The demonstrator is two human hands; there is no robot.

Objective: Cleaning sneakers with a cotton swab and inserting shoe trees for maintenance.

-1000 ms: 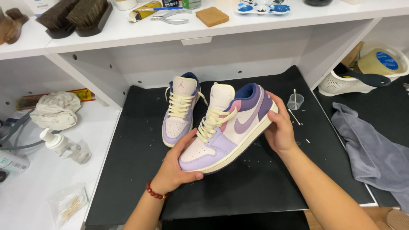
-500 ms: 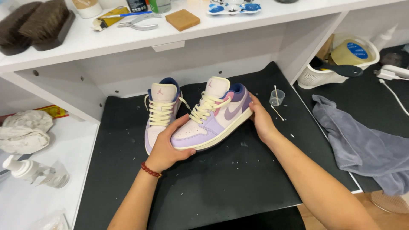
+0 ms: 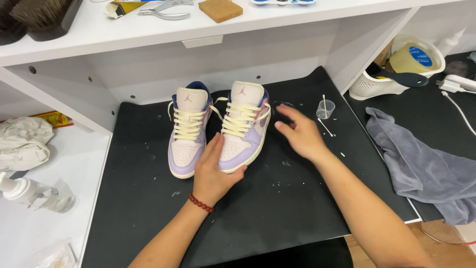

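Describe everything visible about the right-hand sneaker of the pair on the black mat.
The right-hand sneaker is a low-top in lilac, white and pale pink, with what looks like smooth leather, a cream sole edge, cream laces tied across the tongue and a dark blue collar lining. A small pink emblem marks the tongue. It stands upright on the black mat, toe toward the camera, beside its matching sneaker. The left hand rests on its toe; the right hand is off it, open, just to its side.

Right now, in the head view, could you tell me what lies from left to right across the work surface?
White crumpled cloth → left sneaker → right sneaker, left hand on its toe → right hand → small clear cup → grey towel.
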